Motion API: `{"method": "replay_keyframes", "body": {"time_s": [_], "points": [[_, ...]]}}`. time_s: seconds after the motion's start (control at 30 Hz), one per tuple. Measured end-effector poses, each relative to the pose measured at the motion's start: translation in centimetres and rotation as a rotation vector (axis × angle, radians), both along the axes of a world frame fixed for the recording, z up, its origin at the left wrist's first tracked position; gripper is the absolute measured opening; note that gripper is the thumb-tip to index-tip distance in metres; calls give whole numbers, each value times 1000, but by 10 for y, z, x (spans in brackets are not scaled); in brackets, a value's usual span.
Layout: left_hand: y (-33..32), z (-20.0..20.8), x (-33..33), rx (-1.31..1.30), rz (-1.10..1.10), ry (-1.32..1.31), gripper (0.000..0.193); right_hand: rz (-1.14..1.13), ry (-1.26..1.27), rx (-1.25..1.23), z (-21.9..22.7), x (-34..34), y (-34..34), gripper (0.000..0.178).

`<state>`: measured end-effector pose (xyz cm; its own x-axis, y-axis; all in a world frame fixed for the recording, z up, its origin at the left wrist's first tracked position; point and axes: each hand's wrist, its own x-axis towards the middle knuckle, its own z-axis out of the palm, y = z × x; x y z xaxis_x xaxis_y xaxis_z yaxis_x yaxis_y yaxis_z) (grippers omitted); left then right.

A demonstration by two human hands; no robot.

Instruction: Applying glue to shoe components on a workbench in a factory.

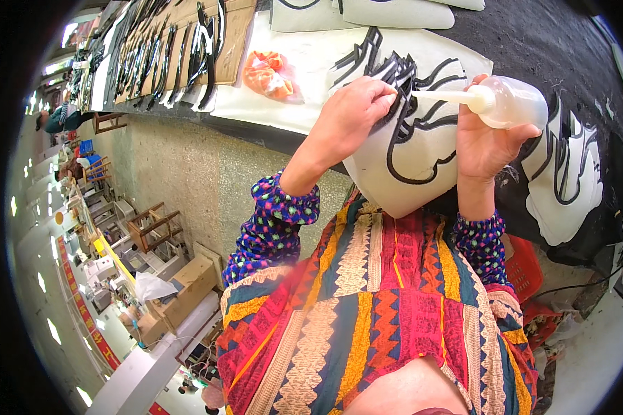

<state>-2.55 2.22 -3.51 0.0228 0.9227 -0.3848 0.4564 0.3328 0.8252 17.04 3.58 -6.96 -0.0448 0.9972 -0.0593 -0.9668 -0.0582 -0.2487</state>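
Note:
My right hand (488, 142) is closed around a translucent squeeze bottle (522, 104), tipped on its side with its long white nozzle (441, 96) pointing left. The nozzle's tip reaches the black curved strips (400, 72) bunched on the white sheet. My left hand (353, 116) is closed, thumb against fingers, at those strips and seems to pinch one; the exact grip is partly hidden. Below the nozzle lies a white cut piece (412, 187) bearing a black curved outline (392, 155). Its pointed lower end comes over the table edge towards my body.
An orange scrunchie (266, 75) lies on the white sheet to the left. Beyond it, many black strips rest on brown cardboard (239, 31). More white pieces (567, 180) with black strips lie at right. A red basket (524, 266) stands below the table. Wooden stools (156, 225) stand on the floor.

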Motion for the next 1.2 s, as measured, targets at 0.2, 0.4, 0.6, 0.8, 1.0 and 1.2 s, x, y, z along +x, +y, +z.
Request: {"method": "replay_keyframes", "body": {"time_s": [0.2, 0.4, 0.6, 0.8, 1.0, 1.2], "points": [[-2, 3, -3, 11, -47, -35, 25, 9, 6, 4, 2, 0, 2, 66], [-6, 6, -6, 13, -48, -33, 27, 23, -10, -1, 2, -2, 3, 68], [-9, 7, -6, 15, -26, -71, 26, 40, -24, -5, 2, -3, 4, 70], [-8, 4, -4, 0, 11, -90, 25, 48, -45, 1, 3, -1, 7, 70], [-10, 1, -1, 42, 32, -114, 25, 65, -74, 20, 7, 1, 13, 71], [-10, -7, 5, 239, 36, -75, 19, 101, -122, 76, 12, 5, 27, 72]]}}
